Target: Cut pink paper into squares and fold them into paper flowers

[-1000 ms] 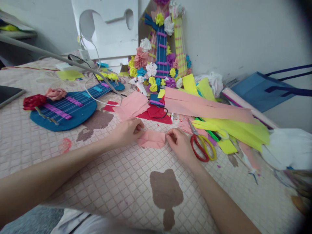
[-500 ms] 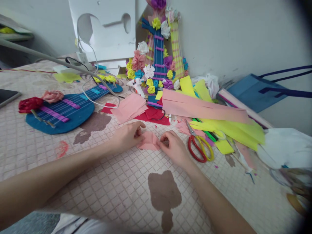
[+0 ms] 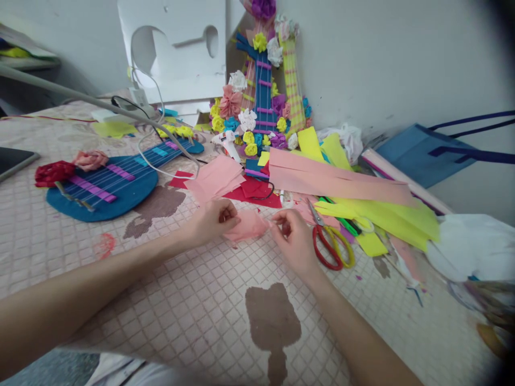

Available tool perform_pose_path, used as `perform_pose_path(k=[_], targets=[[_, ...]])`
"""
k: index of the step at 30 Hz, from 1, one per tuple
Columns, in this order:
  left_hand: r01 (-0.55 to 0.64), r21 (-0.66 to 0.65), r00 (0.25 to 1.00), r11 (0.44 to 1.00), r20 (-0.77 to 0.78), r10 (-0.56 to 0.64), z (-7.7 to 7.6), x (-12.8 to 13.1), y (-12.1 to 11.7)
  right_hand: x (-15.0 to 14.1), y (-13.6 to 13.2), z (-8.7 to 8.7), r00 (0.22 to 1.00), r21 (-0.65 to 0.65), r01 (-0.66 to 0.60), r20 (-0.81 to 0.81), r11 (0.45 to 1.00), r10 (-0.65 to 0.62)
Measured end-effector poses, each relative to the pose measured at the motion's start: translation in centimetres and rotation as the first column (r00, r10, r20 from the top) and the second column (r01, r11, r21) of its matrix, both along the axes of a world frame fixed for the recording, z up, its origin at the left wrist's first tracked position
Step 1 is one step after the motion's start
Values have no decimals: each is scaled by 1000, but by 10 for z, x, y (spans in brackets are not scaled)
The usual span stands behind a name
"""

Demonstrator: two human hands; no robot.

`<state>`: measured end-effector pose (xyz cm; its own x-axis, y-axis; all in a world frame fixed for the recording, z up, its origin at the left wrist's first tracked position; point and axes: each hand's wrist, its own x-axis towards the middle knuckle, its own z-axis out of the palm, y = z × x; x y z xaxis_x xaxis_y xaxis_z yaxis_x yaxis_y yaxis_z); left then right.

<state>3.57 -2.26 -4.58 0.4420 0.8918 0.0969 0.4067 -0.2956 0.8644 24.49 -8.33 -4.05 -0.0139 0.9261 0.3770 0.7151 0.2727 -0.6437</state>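
A small piece of pink crepe paper (image 3: 248, 225) is stretched between my two hands, just above the patterned tablecloth. My left hand (image 3: 215, 221) pinches its left edge, thumb against curled fingers. At the opposite corner, the thumb and fingers of my right hand (image 3: 293, 236) close on the paper. Behind my left hand lies a stack of pink paper pieces (image 3: 215, 178), partly over red paper (image 3: 257, 190). Right of my right hand rest scissors (image 3: 332, 244) with one red and one yellow handle.
A blue guitar-shaped cutout (image 3: 108, 185) with paper flowers lies at left, a white cable (image 3: 140, 142) crossing it. Flower-covered guitar shapes (image 3: 263, 96) lean at the back near a glue gun (image 3: 227, 142). Pink strips (image 3: 338, 179) and yellow paper (image 3: 394, 217) spread at right.
The pink piece, creased and flatter before, is now pulled wider and looks rumpled. My right hand has shifted slightly right and up, away from my left hand.
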Motion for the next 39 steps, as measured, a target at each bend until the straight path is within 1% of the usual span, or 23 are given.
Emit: perform_pose_path(k=[2, 3, 5, 6, 7, 8, 10, 11, 12, 14, 17, 18, 19, 20, 21, 22, 23, 25, 27, 29, 31, 34, 39], targets=[[-19, -189, 986, 982, 160, 50, 2, 3, -2, -6, -5, 5, 1000, 87, 11, -27, 996, -8], [1, -316, 967, 949, 243, 80, 2, 4, -4, -10, -7, 7, 1000, 124, -15, -23, 992, 18], [98, -548, 908, 831, 391, 151, 3, 8, -10, -18, -13, 8, 995, 179, -104, 17, 978, 102], [155, -625, 874, 765, 449, 189, 4, 10, -14, -22, -15, 7, 989, 193, -147, 53, 970, 140], [208, -674, 844, 709, 490, 218, 4, 12, -17, -25, -16, 6, 981, 192, -185, 92, 964, 170], [249, -701, 823, 669, 517, 235, 5, 14, -21, -28, -17, 4, 973, 187, -212, 130, 959, 190], [312, -708, 802, 634, 554, 224, 5, 16, -26, -30, -17, 0, 961, 168, -230, 194, 959, 196], [326, -699, 801, 637, 562, 207, 5, 16, -28, -30, -16, -2, 957, 156, -229, 219, 961, 192], [327, -682, 806, 654, 562, 184, 5, 16, -28, -29, -15, -4, 952, 143, -227, 240, 963, 189], [303, -628, 844, 716, 527, 105, 3, 13, -26, -24, -13, -6, 943, 116, -232, 270, 966, 194], [205, -481, 929, 852, 369, -15, -3, 6, -18, -14, -11, -9, 931, 111, -259, 291, 959, 218], [142, -390, 957, 910, 290, -24, -5, 3, -15, -10, -10, -10, 927, 120, -277, 296, 953, 232], [62, -260, 980, 964, 197, -10, -7, 0, -12, -7, -10, -10, 921, 130, -298, 299, 946, 249], [-7, -95, 995, 995, 100, 17, -9, -3, -8, -3, -9, -10, 914, 139, -325, 300, 935, 273], [-45, 85, 999, 995, 11, 44, -10, -6, -5, 0, -9, -10, 909, 145, -346, 298, 927, 293], [-37, 240, 997, 970, -60, 53, -10, -8, -2, 2, -8, -9, 904, 150, -365, 293, 919, 312], [-4, 359, 993, 933, -112, 47, -10, -10, 1, 5, -8, -9, 901, 153, -379, 286, 912, 326], [93, 480, 986, 872, -169, -13, -8, -12, 4, 8, -6, -8, 894, 149, -401, 278, 904, 351], [171, 529, 978, 832, -195, -76, -5, -12, 5, 10, -4, -7, 882, 123, -420, 287, 899, 373], [213, 560, 971, 801, -210, -112, -2, -12, 4, 11, -2, -8, 875, 79, -414, 309, 907, 373], [210, 591, 974, 779, -196, -114, -1, -11, 1, 12, -1, -9, 880, 48, -378, 328, 925, 342], [173, 620, 982, 765, -166, -88, -2, -10, -3, 11, -1, -11, 890, 56, -324, 355, 944, 285], [215, 635, 968, 742, -238, -77, -2, -8, -6, 6, -5, -13, 864, 91, -348, 417, 933, 282]])
